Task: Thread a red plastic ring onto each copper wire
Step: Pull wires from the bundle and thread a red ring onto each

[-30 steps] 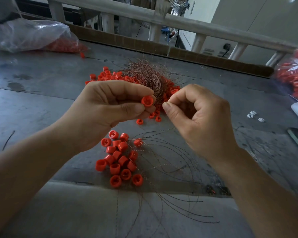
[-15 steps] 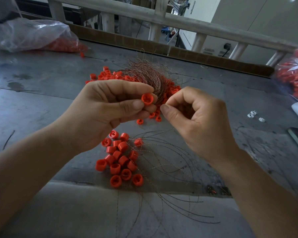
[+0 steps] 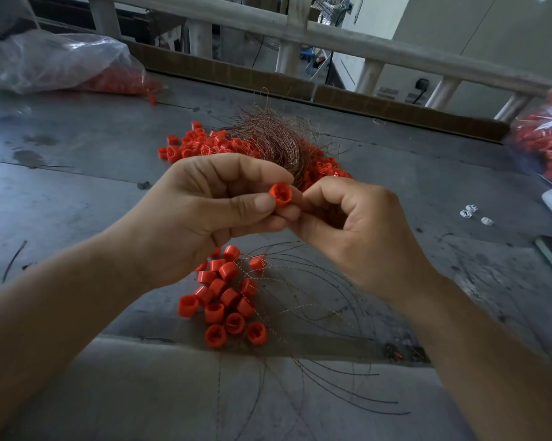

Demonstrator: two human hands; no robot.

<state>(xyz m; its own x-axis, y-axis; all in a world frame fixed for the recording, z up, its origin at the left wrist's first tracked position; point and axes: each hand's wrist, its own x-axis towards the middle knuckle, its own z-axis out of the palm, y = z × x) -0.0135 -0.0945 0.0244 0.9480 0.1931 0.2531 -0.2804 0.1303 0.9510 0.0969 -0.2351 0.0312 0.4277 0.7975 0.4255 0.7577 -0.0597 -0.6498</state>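
Evidently left hand pinches red ring; right hand fingers pinched, wire indiscernible.

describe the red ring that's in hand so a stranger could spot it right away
Over the grey table, the left hand meets the right hand. The left one pinches a single red ring, open end toward the camera. Unlike the rings heaped on the table, it alone is held up.
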